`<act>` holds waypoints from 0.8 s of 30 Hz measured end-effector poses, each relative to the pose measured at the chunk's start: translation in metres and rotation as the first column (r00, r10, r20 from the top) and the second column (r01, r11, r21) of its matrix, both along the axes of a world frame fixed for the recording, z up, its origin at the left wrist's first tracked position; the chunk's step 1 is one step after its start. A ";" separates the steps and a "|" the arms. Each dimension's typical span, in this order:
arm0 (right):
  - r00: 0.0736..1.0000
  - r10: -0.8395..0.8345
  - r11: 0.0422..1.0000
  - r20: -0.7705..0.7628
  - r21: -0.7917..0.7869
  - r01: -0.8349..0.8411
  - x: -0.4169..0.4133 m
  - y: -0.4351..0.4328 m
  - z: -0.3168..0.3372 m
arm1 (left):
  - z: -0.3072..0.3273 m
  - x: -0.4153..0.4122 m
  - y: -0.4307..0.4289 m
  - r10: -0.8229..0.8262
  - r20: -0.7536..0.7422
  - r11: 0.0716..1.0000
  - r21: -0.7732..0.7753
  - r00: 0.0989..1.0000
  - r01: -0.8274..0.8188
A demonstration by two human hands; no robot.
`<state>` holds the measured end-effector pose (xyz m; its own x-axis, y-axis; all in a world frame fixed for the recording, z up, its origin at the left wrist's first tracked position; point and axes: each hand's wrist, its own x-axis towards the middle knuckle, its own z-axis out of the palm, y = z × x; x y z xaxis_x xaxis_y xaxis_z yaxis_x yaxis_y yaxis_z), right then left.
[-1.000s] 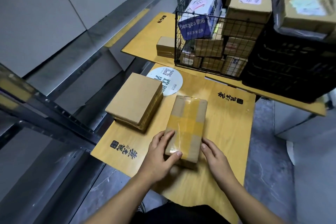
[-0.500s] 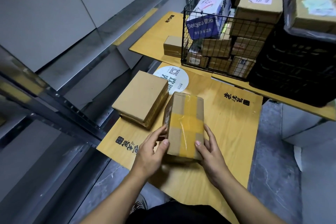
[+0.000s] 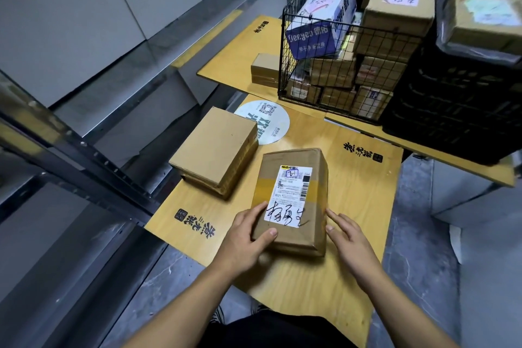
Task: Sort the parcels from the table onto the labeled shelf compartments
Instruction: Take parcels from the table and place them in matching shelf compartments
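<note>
On the near table, in the head view, the parcel lies flat, label up. Its long axis runs from 6 to 12 o'clock, away from the person. The left hand grips the near-left corner, thumb laid on the top face and fingers curled at the left edge. The right hand lies at 3 o'clock of the near end with its fingers straight and close together, touching or just beside the right wall; which, I cannot tell. A box sits at 10 o'clock. What looks like the shelf lies at 9, so the lift probably goes left.
</note>
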<state>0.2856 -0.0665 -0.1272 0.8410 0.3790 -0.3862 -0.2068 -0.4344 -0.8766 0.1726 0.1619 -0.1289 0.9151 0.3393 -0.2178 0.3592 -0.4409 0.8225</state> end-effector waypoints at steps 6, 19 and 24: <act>0.993 -0.045 0.970 -0.110 0.234 0.070 -0.006 0.013 0.014 | -0.005 0.009 -0.019 -0.020 0.004 0.999 0.025 1.000 0.020; 0.984 -0.038 0.976 -0.177 0.204 0.075 -0.013 0.027 0.005 | 0.000 -0.017 -0.021 0.037 0.040 0.994 0.098 0.999 -0.040; 0.993 0.059 0.970 -0.103 0.241 -0.032 -0.035 0.054 0.007 | 0.009 -0.059 -0.011 0.131 0.052 0.980 0.144 0.990 -0.138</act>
<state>0.2504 -0.0123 -0.1201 0.7786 0.5080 -0.3683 -0.2913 -0.2271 -0.9293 0.1138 0.1511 -0.1202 0.8662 0.4853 -0.1192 0.3902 -0.5079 0.7680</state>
